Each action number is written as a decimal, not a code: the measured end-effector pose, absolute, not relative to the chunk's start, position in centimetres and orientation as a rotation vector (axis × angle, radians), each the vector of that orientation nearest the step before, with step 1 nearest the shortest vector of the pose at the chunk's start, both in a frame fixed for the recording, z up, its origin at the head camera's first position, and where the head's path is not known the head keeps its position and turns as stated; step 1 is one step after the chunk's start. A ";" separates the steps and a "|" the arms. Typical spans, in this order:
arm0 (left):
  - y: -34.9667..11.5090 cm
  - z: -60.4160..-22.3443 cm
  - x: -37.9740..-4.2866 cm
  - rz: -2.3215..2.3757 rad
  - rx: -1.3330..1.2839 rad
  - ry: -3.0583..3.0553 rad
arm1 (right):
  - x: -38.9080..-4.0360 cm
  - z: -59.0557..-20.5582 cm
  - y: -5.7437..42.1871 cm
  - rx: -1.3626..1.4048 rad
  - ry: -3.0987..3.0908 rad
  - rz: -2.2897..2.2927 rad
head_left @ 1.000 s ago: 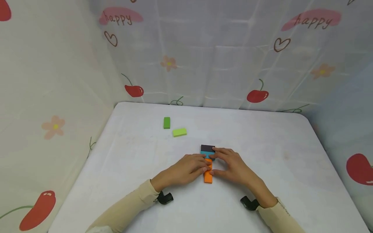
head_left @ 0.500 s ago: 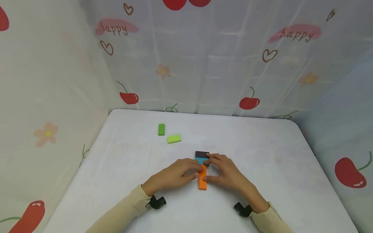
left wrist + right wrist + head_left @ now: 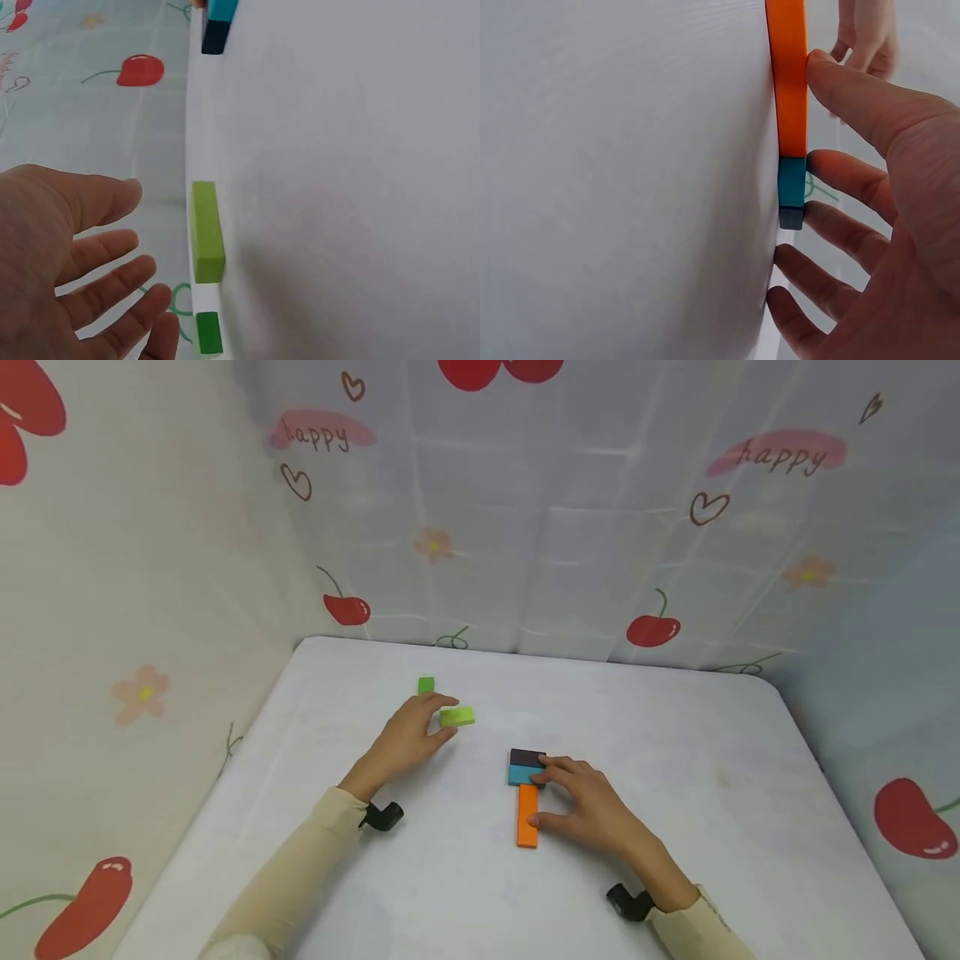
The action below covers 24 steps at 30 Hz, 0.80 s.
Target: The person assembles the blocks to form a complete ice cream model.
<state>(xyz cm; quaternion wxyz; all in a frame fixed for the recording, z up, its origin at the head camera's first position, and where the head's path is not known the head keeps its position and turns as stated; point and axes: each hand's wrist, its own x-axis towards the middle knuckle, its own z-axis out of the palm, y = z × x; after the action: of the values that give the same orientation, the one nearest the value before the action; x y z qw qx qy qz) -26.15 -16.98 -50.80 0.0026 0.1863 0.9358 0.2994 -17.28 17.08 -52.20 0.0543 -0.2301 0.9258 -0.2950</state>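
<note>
My left hand is over the light green block, thumb and fingers spread around its near end. In the left wrist view these fingers look apart from the block and hold nothing. Behind the hand lies a darker green block, partly covered by it. My right hand rests its fingertips on a group of blocks: the thumb touches the long orange block, other fingers touch the blue block and the black block. Black and blue lie side by side, with the orange one extending from the blue toward me.
A white-covered table carries the blocks. Printed curtains with cherries stand along its back and sides. A small black device is worn on my left wrist, another on my right.
My left hand has left the orange block and moved away and to the left, to the light green block. The right hand stays at the joined blocks. The head view has shifted somewhat.
</note>
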 end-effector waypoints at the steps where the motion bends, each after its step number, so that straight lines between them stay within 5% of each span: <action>1: -17.1 -51.1 -26.4 0.899 0.564 2.959 | -17.2 -52.3 17.2 -0.695 2.810 -0.899; 24: -17.7 -52.2 -28.5 0.795 0.480 2.972 | -17.2 -52.4 17.7 -0.677 2.790 -0.939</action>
<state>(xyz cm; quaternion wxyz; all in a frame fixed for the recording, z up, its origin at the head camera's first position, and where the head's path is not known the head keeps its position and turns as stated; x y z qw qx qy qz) -28.52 -17.74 -52.24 0.0139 0.1543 0.9544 0.2553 -17.21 17.67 -52.38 0.0604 -0.2237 0.9220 -0.3102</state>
